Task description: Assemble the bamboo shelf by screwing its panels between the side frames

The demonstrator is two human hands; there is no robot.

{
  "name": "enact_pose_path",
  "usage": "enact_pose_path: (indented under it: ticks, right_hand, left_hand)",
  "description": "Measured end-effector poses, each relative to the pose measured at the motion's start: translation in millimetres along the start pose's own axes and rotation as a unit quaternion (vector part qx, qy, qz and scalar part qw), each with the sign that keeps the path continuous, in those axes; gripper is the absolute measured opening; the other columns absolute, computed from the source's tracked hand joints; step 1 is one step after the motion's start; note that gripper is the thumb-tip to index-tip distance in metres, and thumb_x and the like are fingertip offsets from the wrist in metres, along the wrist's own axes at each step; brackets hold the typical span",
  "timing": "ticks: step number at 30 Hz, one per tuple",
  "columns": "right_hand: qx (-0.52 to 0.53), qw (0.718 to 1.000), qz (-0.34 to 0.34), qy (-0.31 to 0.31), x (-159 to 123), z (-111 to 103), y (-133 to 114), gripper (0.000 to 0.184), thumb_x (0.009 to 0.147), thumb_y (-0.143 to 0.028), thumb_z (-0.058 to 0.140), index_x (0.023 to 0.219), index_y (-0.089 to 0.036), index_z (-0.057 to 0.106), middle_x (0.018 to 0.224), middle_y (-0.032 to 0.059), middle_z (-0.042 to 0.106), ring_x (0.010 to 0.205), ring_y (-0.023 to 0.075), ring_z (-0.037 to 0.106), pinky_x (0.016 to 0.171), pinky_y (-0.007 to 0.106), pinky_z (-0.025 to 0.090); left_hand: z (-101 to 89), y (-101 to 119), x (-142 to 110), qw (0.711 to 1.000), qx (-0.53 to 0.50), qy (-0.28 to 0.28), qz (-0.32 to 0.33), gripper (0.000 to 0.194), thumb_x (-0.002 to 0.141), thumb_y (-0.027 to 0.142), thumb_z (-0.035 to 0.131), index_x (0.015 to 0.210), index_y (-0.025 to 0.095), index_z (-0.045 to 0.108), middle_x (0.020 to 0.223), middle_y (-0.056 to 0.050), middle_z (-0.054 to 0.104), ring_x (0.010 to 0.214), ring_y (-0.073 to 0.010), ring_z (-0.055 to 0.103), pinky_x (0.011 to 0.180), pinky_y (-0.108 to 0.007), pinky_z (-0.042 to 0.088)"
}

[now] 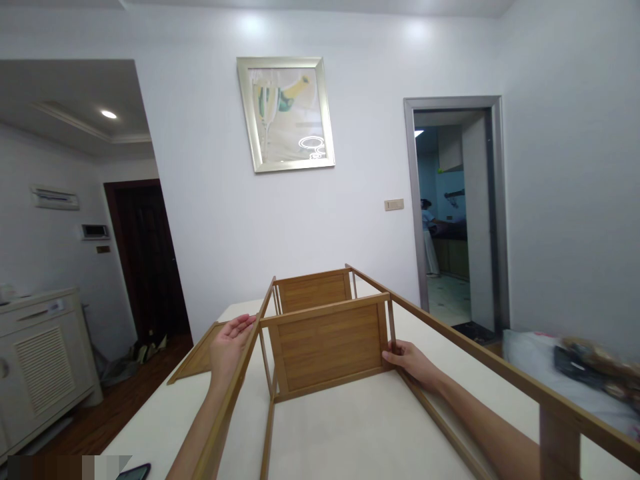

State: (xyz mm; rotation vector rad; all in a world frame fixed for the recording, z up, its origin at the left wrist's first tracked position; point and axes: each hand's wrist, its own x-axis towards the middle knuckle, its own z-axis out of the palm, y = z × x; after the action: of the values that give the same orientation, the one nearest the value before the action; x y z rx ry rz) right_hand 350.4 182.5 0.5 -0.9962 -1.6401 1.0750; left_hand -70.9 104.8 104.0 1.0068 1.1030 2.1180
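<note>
A brown wooden shelf frame [465, 340] lies on its side on a white table, its long rails running away from me. Across it stand a near slatless panel [327, 347] and a far panel [315, 290]. My left hand [233, 340] is at the outer side of the left rail, level with the near panel's upper corner. Its fingers are bent together against the rail; anything small between them is hidden. My right hand [413, 365] grips the near panel's lower right edge by the right post, with the thumb on the panel's near face.
A loose wooden panel [197, 353] lies on the table's [150, 427] left side. A phone-like dark object [135, 472] is at the near left edge. Left stands a white cabinet [45, 373]; at right are bagged items [575, 373]. A person [429, 223] is beyond the doorway.
</note>
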Motion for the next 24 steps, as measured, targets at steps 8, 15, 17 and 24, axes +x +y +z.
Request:
enact_pose_path:
  ticks: [8,15,17,24]
  right_hand:
    - [0.0,1.0,0.002,-0.002,-0.9,-0.2,-1.2,0.048,0.062,-0.063,0.073,0.079,-0.019,0.066,0.086,0.0057,0.071,0.087,0.027,0.063,0.08,0.04,0.047]
    - [0.0,1.0,0.001,-0.001,-0.1,0.5,-0.3,0.05,0.061,-0.063,0.074,0.083,-0.018,0.067,0.083,0.0057,0.071,0.086,0.0271,0.062,0.08,0.04,0.047]
    - [-0.001,1.0,0.002,0.001,0.1,0.5,0.4,0.05,0.061,-0.063,0.074,0.082,-0.018,0.067,0.082,0.0055,0.071,0.085,0.0268,0.062,0.08,0.04,0.047]
    - [-0.005,1.0,0.003,0.002,0.7,-0.3,1.7,0.047,0.062,-0.062,0.074,0.078,-0.019,0.066,0.083,0.0047,0.071,0.084,0.026,0.062,0.078,0.039,0.047]
  left_hand:
    - [3.3,3.4,-3.6,0.999,0.032,0.028,-0.023,0.034,0.071,0.044,0.073,0.088,0.014,0.069,0.084,-0.007,0.073,0.072,-0.0171,0.068,0.065,-0.028,0.055]
    - [7.6,7.8,-13.3,0.994,0.104,-0.021,-0.023,0.047,0.065,0.057,0.073,0.079,0.013,0.068,0.064,-0.001,0.064,0.055,-0.013,0.057,0.05,-0.024,0.044]
    - [8.3,7.9,-13.8,0.994,0.106,-0.018,-0.017,0.045,0.065,0.055,0.074,0.079,0.013,0.068,0.063,-0.001,0.064,0.055,-0.013,0.057,0.05,-0.023,0.044]
    - [7.1,10.3,-11.2,0.996,0.081,-0.023,-0.013,0.042,0.057,0.042,0.08,0.088,0.014,0.07,0.076,-0.002,0.071,0.065,-0.015,0.063,0.058,-0.024,0.048]
